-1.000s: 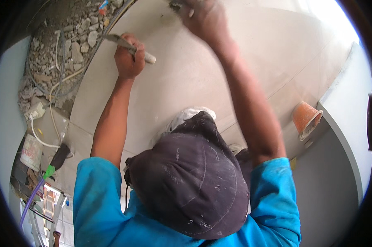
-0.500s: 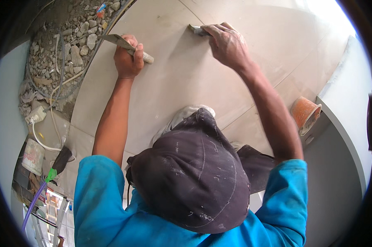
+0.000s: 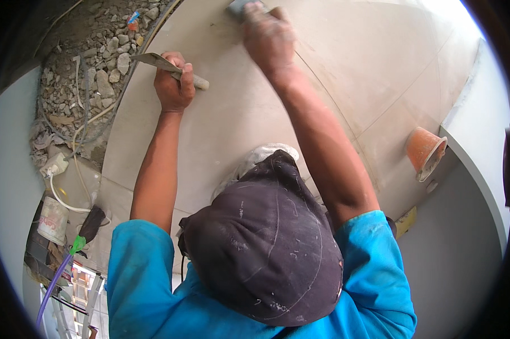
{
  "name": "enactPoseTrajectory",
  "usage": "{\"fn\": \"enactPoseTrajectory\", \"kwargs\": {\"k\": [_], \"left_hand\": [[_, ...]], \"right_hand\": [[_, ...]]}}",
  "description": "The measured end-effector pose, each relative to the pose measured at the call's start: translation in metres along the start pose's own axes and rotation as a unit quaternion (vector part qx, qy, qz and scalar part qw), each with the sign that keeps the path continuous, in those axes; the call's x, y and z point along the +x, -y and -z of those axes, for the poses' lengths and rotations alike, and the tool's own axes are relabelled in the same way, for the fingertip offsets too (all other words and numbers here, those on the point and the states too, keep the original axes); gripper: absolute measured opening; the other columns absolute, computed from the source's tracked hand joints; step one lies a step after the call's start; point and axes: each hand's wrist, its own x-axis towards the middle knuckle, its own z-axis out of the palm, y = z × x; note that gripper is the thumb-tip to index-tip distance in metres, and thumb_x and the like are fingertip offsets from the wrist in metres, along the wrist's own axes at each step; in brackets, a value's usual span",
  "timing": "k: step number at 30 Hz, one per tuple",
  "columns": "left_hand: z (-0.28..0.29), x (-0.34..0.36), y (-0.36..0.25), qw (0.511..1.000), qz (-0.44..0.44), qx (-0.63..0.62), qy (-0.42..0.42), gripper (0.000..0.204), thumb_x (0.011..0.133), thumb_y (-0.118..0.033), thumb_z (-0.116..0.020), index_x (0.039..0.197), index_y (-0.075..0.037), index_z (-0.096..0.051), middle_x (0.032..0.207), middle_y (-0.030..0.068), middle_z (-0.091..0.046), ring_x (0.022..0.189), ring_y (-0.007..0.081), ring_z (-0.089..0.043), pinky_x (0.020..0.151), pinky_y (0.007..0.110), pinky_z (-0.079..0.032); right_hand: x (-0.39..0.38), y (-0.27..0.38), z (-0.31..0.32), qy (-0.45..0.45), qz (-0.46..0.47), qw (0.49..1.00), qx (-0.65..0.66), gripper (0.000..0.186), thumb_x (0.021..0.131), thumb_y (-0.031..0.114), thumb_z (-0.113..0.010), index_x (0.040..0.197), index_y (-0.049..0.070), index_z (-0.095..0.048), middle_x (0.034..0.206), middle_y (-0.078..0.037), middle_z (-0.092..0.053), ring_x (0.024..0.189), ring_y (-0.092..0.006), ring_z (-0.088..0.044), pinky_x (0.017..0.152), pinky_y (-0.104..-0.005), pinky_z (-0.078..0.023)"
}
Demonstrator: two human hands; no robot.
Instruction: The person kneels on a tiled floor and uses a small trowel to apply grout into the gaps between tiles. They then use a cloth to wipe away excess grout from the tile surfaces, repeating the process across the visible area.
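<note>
Trowel point(image 3: 156, 60) gripped by left hand point(image 3: 172, 87), grey pad point(image 3: 237, 9) by right hand point(image 3: 270, 42); orange bucket point(image 3: 421, 146), contents unclear.

The right hand point(image 3: 269, 42) was blurred. The grey block point(image 3: 238, 8) held in it was cut off by the upper edge; its exact type could not be determined. The left hand point(image 3: 173, 85) concealed part of the trowel handle point(image 3: 200, 83). The dark cap point(image 3: 260, 243) obscured part of the white fabric item point(image 3: 266, 151). The right sleeve point(image 3: 370, 251) partly covered a yellow object point(image 3: 405, 222). The lower edge truncated the stepladder point(image 3: 92, 305).
</note>
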Motion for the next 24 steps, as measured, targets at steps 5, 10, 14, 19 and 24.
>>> {"fn": "enactPoseTrajectory", "kwargs": {"k": [5,10,14,19,24], "left_hand": [[0.005,-0.008,0.006,1.000,-0.004,0.026,0.008,0.025,0.088,-0.023,-0.059,0.076,-0.005,-0.047,0.083,0.0117,-0.052,0.074,0.0271,-0.052,0.069,0.038,-0.045],[0.001,-0.001,0.006,1.000,-0.014,0.011,-0.001,0.022,0.086,-0.021,-0.060,0.077,-0.006,-0.047,0.082,0.0121,-0.052,0.075,0.0280,-0.053,0.069,0.038,-0.045],[0.007,-0.007,0.008,1.000,-0.022,0.016,0.009,0.021,0.086,-0.019,-0.060,0.078,-0.005,-0.047,0.082,0.0122,-0.052,0.075,0.0285,-0.052,0.069,0.039,-0.045],[0.006,-0.005,0.003,1.000,-0.013,0.028,0.007,0.019,0.086,-0.018,-0.058,0.079,-0.004,-0.048,0.081,0.0118,-0.052,0.074,0.0269,-0.052,0.068,0.038,-0.045],[0.003,-0.004,0.006,1.000,-0.021,0.012,0.006,0.021,0.086,-0.020,-0.061,0.080,-0.005,-0.047,0.081,0.0108,-0.052,0.074,0.0278,-0.052,0.067,0.038,-0.045]], "right_hand": [[0.025,0.016,-0.025,0.061,-0.009,0.998,-0.004,0.011,0.077,0.008,-0.061,0.085,0.009,-0.068,0.083,-0.006,-0.068,0.087,-0.0265,-0.064,0.066,-0.0390,-0.054],[0.033,0.032,-0.023,0.070,0.100,0.992,0.010,0.022,0.083,0.009,-0.055,0.102,0.010,-0.066,0.090,-0.009,-0.068,0.091,-0.0253,-0.064,0.084,-0.0373,-0.050],[0.067,0.034,-0.003,-0.043,0.066,0.983,0.164,0.019,0.084,0.008,-0.057,0.101,0.004,-0.063,0.080,-0.010,-0.068,0.079,-0.0277,-0.063,0.078,-0.0362,-0.051],[0.064,0.038,0.002,0.244,0.110,0.960,0.077,0.023,0.081,0.003,-0.050,0.092,0.008,-0.069,0.083,-0.015,-0.070,0.082,-0.0342,-0.063,0.086,-0.0420,-0.050],[0.116,-0.015,-0.012,0.071,0.257,0.947,0.182,0.029,0.077,-0.002,-0.048,0.095,0.004,-0.070,0.093,-0.016,-0.071,0.102,-0.0354,-0.063,0.095,-0.0433,-0.048]]}}
